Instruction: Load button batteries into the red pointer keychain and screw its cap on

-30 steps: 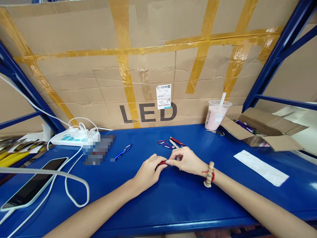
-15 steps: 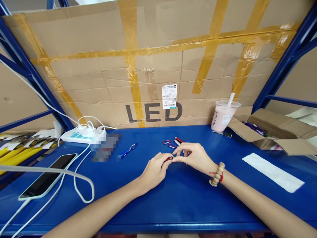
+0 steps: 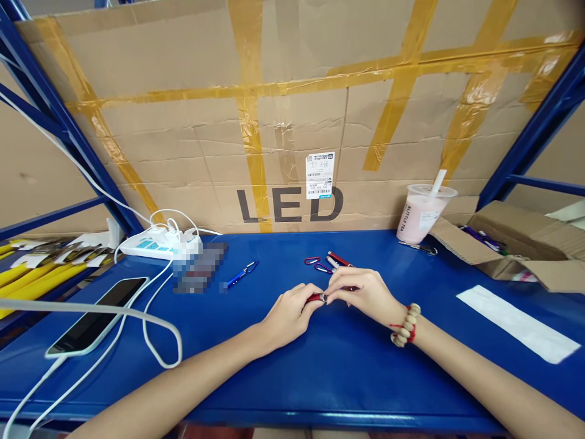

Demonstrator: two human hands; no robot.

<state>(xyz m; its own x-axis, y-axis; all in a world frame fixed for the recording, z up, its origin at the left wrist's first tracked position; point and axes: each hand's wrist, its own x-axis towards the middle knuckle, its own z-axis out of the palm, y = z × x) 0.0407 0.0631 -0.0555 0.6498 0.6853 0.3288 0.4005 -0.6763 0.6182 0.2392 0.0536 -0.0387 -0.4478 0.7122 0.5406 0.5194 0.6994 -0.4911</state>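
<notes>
My left hand [image 3: 292, 314] is closed around a small red mini flashlight [image 3: 315, 298], whose silver end points toward the right. At that end, my right hand [image 3: 359, 289] has thumb and forefinger pinched together; whatever is between them is too small to make out. Just behind the right hand lie more red tubes [image 3: 339, 259], partly covered by it. A red carabiner [image 3: 312, 260] and a blue carabiner [image 3: 323, 268] rest beside them. Farther left is a blue mini flashlight [image 3: 236, 278] with a carabiner clipped on.
On the left of the blue table [image 3: 283, 378] are a phone [image 3: 98, 317], looping white cables and a power strip [image 3: 158, 245]. To the right stand a pink drink cup [image 3: 423, 213], an open cardboard box [image 3: 516, 244] and a white paper strip [image 3: 518, 323]. A large carton [image 3: 183, 164] closes the back.
The view has shifted slightly, moving everything a little. My hands keep the same hold, and the right fingertips stay at the flashlight's silver end, which shows more clearly.
</notes>
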